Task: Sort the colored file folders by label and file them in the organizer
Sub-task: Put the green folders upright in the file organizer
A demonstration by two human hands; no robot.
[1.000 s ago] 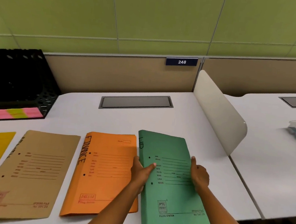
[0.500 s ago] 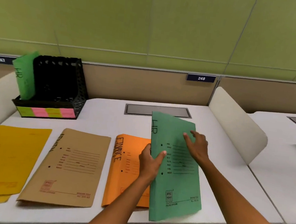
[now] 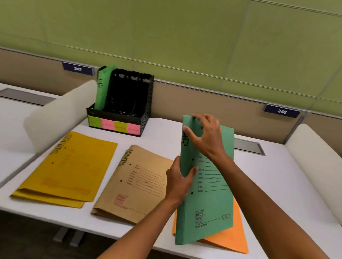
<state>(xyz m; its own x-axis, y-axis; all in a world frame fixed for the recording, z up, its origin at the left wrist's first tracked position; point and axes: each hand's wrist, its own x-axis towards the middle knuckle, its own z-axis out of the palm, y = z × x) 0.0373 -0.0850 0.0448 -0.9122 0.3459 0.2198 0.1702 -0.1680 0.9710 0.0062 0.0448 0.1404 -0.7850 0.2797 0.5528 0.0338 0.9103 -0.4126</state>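
As the left hand [image 3: 178,184] pinches its spine and the right hand [image 3: 204,137] grips its top, the green folder [image 3: 210,206] stands raised — light, likely floppy card.

The green folder [image 3: 209,195], the orange folder [image 3: 237,234], the brown folder [image 3: 137,184] and the yellow folder [image 3: 74,168] all look like matt card paper with printed lines. The organizer [image 3: 127,96] is black plastic with small holes, and paper notes [image 3: 114,125] are on its front. The counter [image 3: 274,191] is smooth and white with a soft shine. The wall panels [image 3: 176,25] look like matt green cloth.
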